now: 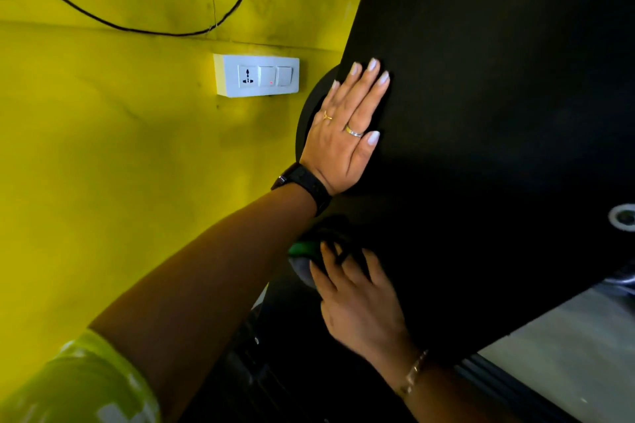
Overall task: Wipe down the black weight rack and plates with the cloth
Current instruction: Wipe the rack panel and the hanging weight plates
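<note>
A large black panel of the weight rack point(498, 113) fills the right half of the view. My left hand point(347, 134) lies flat against its left edge, fingers straight. Behind that hand the curved rim of a black plate point(309, 110) shows. Lower down, my right hand point(354, 295) presses a grey and green cloth point(300, 259) into the dark gap under the panel; its fingers are spread over the cloth. Much of the cloth is hidden by the fingers and shadow.
A yellow wall point(120, 165) stands close on the left, with a white socket-and-switch box point(257, 75) and black cables point(137, 24) above. A pale floor point(567, 336) shows at the lower right. A metal fitting point(623, 216) sits at the panel's right edge.
</note>
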The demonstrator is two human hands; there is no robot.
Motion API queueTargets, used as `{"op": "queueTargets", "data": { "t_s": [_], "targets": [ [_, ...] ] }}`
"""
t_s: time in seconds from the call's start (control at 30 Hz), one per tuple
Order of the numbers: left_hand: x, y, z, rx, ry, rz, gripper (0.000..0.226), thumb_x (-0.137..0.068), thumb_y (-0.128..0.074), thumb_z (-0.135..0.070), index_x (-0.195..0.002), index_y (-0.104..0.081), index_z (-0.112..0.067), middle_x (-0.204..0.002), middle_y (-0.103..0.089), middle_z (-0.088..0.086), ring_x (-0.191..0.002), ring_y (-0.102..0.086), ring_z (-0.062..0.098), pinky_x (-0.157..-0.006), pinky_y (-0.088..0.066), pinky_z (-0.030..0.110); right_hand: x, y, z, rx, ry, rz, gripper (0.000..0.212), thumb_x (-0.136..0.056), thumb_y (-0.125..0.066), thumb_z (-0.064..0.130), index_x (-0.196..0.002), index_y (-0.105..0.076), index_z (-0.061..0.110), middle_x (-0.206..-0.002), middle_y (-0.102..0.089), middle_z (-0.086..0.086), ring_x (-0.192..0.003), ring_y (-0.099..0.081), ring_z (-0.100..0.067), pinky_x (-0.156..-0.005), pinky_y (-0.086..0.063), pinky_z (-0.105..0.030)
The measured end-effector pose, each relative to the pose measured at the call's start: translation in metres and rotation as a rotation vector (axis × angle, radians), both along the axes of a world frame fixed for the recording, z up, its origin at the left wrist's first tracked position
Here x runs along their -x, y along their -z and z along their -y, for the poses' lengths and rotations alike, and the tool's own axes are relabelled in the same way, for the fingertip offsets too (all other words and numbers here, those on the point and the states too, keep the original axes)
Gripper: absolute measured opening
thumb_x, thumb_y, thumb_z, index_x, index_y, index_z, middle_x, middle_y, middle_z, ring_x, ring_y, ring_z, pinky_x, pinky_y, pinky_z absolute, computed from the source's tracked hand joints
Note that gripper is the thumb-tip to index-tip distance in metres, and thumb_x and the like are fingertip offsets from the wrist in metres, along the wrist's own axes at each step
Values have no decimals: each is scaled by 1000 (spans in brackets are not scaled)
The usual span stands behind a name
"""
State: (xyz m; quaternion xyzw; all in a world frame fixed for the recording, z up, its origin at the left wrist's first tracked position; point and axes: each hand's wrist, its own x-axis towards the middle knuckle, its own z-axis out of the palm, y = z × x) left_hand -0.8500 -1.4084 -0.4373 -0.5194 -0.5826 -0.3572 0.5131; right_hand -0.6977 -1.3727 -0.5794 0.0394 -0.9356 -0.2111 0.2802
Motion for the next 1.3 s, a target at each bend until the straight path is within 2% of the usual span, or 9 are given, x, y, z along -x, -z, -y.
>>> {"op": "queueTargets", "data": {
  "t_s": [0.27, 0.4, 0.6, 0.67, 0.77, 0.83, 1.03, 1.13, 1.3],
  "targets": [
    [-3, 0, 0, 7, 13, 9, 60, -102, -15, -43, -145, -29, -3, -150, -33, 24, -147, -10, 15, -117, -22, 53, 58, -25, 30, -50, 41, 80, 47, -66, -72, 42, -105, -72, 15, -111, -68, -11, -110, -59, -34, -108, -24, -52],
    [-4, 1, -1, 30, -1, 10, 60, -102, -15, -42, -144, -29, -1, -149, -32, 28, -146, -19, 33, -114, -24, 59, 66, 9, 30, -376, 47, 235, 55, -101, -30, 38, -150, -27, 14, -156, -23, -18, -144, -17, -39, -114, -8, -62],
    [-19, 32, -4, -48, -45, 94, 50, -102, -28, -25, -146, -21, -3, -151, -32, 25, -145, -22, 35, -116, -26, 55, 47, 80, 23, -557, 15, 463, 64, -103, -25, 42, -154, -1, 9, -159, 3, -23, -146, 3, -43, -109, 8, -66],
    [-28, 70, -7, -92, -83, 193, 51, -101, -29, -24, -148, -19, -6, -154, -31, 19, -147, -17, 24, -120, -20, 46, 33, 99, 17, -643, 20, 579, 59, -104, -28, 34, -154, -5, 12, -159, -2, -22, -146, -1, -41, -109, 7, -66],
    [-35, 111, -11, -146, -95, 307, 50, -104, -19, -37, -148, -22, -12, -155, -29, 11, -148, -13, 15, -121, -14, 37, 10, 114, 9, -436, 57, 469, 45, -101, -29, 20, -125, -62, 38, -136, -55, -6, -119, -50, -27, -112, -21, -53],
    [-29, 119, -4, -99, -110, 259, 52, -104, -17, -40, -146, -26, -11, -153, -28, 9, -148, -15, 17, -120, -18, 38, -6, 115, 5, -270, 123, 93, 58, -102, -25, 15, -96, -74, 44, -114, -59, 1, -85, -65, -20, -100, -34, -45],
    [15, 130, 23, 194, -205, -290, 56, -104, -13, -40, -156, -3, -21, -160, -12, 5, -150, 1, 14, -121, -7, 38, -26, 94, -17, -10, 134, -259, 47, -95, -39, 23, -140, -47, 33, -129, -54, -10, -108, -59, -32, -108, -22, -53],
    [22, 128, 20, 252, -173, -401, 56, -104, -11, -39, -155, 5, -23, -163, 10, -6, -150, 4, 14, -122, -2, 38, -17, 106, -13, -61, 183, -201, 57, -97, -41, 27, -152, -29, 22, -137, -46, -16, -111, -60, -34, -109, -16, -57],
    [23, 131, 19, 237, -111, -339, 56, -102, -12, -39, -156, 0, -26, -157, -18, 7, -149, 1, 14, -121, -5, 41, 12, 134, 1, -37, 140, 89, 71, -82, -59, 46, -145, -42, 17, -145, -41, -18, -116, -50, -38, -108, -14, -56]
  ]
}}
